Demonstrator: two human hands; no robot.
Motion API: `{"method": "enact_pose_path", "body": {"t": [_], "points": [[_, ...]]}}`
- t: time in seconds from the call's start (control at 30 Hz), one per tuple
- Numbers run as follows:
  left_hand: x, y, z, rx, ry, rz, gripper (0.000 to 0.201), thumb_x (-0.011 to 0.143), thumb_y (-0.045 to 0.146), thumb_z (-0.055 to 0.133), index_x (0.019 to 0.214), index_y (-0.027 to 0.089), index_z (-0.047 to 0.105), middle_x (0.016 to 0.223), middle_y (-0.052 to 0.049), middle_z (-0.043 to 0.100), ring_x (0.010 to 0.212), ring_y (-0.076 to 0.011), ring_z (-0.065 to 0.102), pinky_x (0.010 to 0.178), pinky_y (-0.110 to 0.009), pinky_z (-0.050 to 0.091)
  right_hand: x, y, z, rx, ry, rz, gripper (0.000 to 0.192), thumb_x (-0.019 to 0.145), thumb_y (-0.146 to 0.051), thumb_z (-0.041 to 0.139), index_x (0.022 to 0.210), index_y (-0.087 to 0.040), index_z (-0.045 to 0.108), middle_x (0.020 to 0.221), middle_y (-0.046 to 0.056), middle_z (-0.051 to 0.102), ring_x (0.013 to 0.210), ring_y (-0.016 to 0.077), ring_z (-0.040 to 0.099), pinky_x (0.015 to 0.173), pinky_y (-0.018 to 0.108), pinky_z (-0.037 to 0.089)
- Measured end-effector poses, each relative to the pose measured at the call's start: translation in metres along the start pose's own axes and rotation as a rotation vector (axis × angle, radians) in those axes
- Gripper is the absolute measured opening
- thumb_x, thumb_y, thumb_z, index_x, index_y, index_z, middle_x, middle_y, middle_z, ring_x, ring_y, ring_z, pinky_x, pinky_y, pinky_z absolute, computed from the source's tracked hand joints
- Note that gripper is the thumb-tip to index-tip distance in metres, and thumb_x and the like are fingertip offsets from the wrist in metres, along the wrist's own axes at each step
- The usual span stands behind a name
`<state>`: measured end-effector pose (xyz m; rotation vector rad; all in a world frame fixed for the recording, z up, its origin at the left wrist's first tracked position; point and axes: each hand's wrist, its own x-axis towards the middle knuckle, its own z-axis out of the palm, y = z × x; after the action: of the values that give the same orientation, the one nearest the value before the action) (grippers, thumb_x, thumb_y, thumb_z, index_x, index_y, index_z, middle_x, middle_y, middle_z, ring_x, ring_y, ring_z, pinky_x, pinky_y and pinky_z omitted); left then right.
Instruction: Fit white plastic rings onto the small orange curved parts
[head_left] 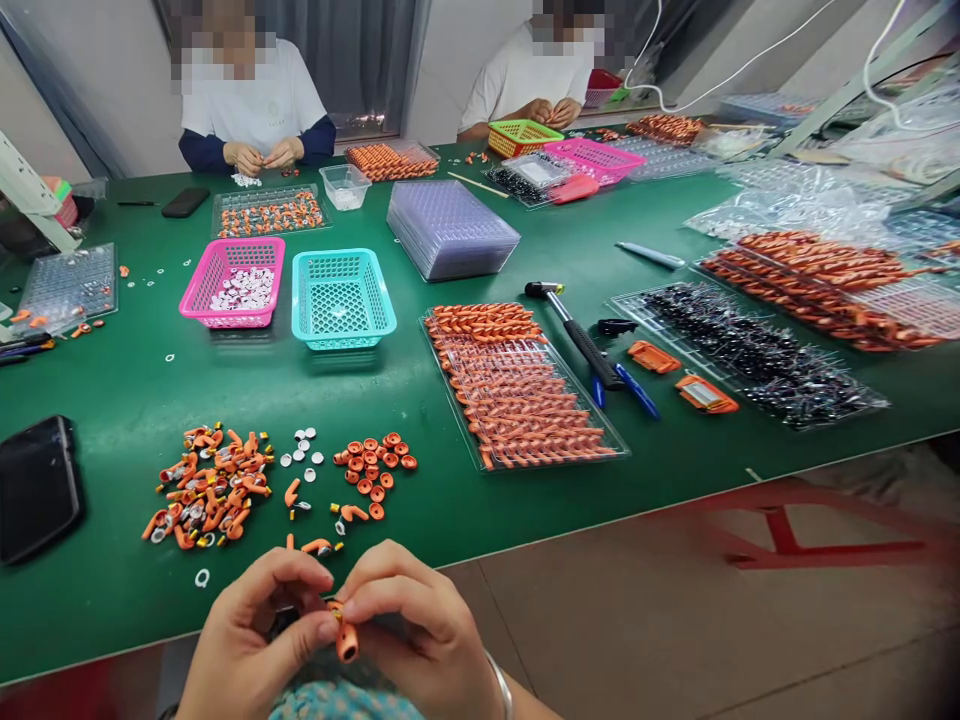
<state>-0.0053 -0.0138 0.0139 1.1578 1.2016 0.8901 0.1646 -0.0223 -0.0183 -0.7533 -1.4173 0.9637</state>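
Just off the table's front edge, my left hand (259, 630) and my right hand (420, 620) meet around a small orange earbud housing (347, 642). Its dark round opening faces down toward me, and a bit of yellow shows at its top. Both hands are closed, thumbs and fingers pinching the housing from either side. Beyond them on the table lie a heap of orange earbud parts (214, 490) with yellow tabs, a cluster of orange cups (373, 460) and several white discs (303, 446). A few stemmed orange pieces (319, 547) sit closest to my fingers.
A black phone (39, 490) lies left. Pink basket (232, 285), turquoise basket (342, 300) and stacked clear trays (454, 230) stand mid-table. Rightward are a tray of orange parts (517, 390), a hammer (577, 335) and a tray of black parts (757, 350). Two people work opposite.
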Motion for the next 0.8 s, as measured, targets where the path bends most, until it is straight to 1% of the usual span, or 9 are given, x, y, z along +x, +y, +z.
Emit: {"method": "enact_pose_path", "body": {"t": [0.13,0.23,0.3,0.47,0.63,0.7,0.8], "points": [[0.005,0.006,-0.003,0.109,-0.156,0.075,0.012,0.078,0.031,0.075,0.086,0.023,0.079,0.073,-0.004,0.075,0.063,-0.0173,0.068,0.058,-0.02,0.055,-0.002,0.003,-0.001,-0.021,0.024,0.035,0.009,0.088,-0.021,0.067,0.093,-0.024,0.074,0.076,0.002,0.063,0.068,0.0137,0.062,0.062,0.023,0.053],[0.009,0.01,-0.006,0.205,-0.254,0.148,0.012,0.083,0.03,0.07,0.081,0.025,0.08,0.071,-0.004,0.075,0.065,-0.0171,0.068,0.059,-0.02,0.054,-0.004,0.006,-0.003,-0.034,0.03,0.079,0.006,0.085,-0.026,0.07,0.086,-0.024,0.076,0.071,0.0,0.056,0.06,0.0115,0.057,0.055,0.021,0.049],[0.011,0.012,-0.006,0.228,-0.298,0.179,0.015,0.086,0.031,0.068,0.08,0.025,0.08,0.07,-0.005,0.074,0.064,-0.017,0.067,0.059,-0.021,0.054,-0.003,0.006,-0.004,-0.02,-0.001,0.105,0.008,0.086,-0.028,0.07,0.083,-0.023,0.076,0.07,0.0,0.057,0.06,0.0115,0.058,0.055,0.021,0.049],[0.01,0.012,-0.008,0.239,-0.289,0.252,0.01,0.085,0.023,0.069,0.087,0.026,0.079,0.071,-0.003,0.075,0.063,-0.0163,0.069,0.058,-0.021,0.054,0.002,0.004,-0.007,0.004,-0.062,0.13,0.008,0.086,-0.025,0.069,0.08,-0.021,0.072,0.071,0.002,0.064,0.063,0.0128,0.062,0.059,0.022,0.05],[0.009,0.015,-0.009,0.346,-0.296,0.314,0.021,0.083,0.015,0.069,0.095,0.03,0.077,0.076,-0.001,0.076,0.065,-0.0141,0.07,0.059,-0.017,0.053,0.001,0.006,-0.007,-0.018,-0.049,0.125,0.006,0.086,-0.024,0.069,0.082,-0.02,0.069,0.072,0.003,0.066,0.065,0.014,0.063,0.061,0.023,0.051],[0.007,0.014,-0.009,0.368,-0.281,0.318,0.02,0.083,0.015,0.068,0.094,0.028,0.077,0.076,-0.001,0.075,0.066,-0.014,0.07,0.058,-0.017,0.054,0.0,0.005,-0.009,-0.052,-0.066,0.118,0.002,0.087,-0.022,0.067,0.087,-0.02,0.068,0.076,0.003,0.066,0.068,0.0145,0.063,0.062,0.023,0.053],[0.005,0.012,-0.009,0.392,-0.25,0.294,0.013,0.084,0.016,0.066,0.089,0.024,0.076,0.076,-0.003,0.073,0.065,-0.0153,0.07,0.057,-0.018,0.055,-0.001,-0.004,-0.013,-0.147,-0.105,0.087,0.018,0.085,-0.022,0.069,0.102,-0.022,0.064,0.089,0.006,0.065,0.078,0.017,0.064,0.069,0.025,0.056]]}}
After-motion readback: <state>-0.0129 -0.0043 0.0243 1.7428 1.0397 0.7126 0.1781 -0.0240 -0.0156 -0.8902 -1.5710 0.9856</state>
